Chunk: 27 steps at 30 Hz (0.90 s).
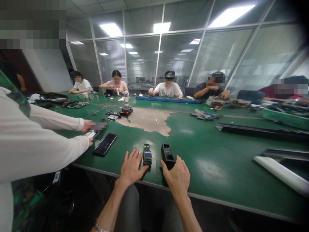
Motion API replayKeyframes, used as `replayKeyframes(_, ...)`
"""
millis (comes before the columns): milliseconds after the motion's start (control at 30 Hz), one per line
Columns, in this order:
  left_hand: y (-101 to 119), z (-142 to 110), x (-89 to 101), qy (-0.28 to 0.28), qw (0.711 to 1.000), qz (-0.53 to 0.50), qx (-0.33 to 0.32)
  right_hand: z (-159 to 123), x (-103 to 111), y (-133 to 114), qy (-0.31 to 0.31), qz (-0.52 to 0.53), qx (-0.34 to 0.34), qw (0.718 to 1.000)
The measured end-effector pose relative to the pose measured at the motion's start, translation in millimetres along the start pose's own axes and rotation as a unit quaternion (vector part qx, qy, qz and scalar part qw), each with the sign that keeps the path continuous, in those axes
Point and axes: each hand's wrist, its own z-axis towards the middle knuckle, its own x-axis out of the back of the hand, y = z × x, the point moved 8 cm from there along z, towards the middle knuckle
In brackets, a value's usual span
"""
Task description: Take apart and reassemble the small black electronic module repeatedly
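A big green desk [193, 145] is stretching out under and past both hands. A person in white sleeves [43, 138] is leaning in on the left hand's side, holding something too blurry to name. A brown patch [149, 119] is spreading on the desk, out past the hands. A long blue bar [166, 100] is lying even farther off. A white bar [282, 174] is resting well to the right of the right hand.

The two hands are sitting apart. The left hand [131, 166] is lying open on the desk with its fingers spreading. The right hand [178, 175] is curling around the near end of a black case [167, 153]; I can't tell if it is squeezing. A dark phone [105, 144] is lying to the left of the left hand. The black case is pointing away from the right hand, showing its holes. The little circuit board [147, 156] with a blue screen is lying between the hands, just beside the left thumb.
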Motion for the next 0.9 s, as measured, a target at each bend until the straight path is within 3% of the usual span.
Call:
replayKeyframes(600,-0.9,-0.7,2.7,0.008,1.000,-0.011,0.007,1.6,-1.8,0.8,-0.034,-0.015,-0.015,0.999)
replayKeyframes(900,-6.0,-0.2,-2.3,0.004,1.000,-0.017,0.011,2.1,3.4,-3.1,-0.019,-0.001,-0.013,1.000)
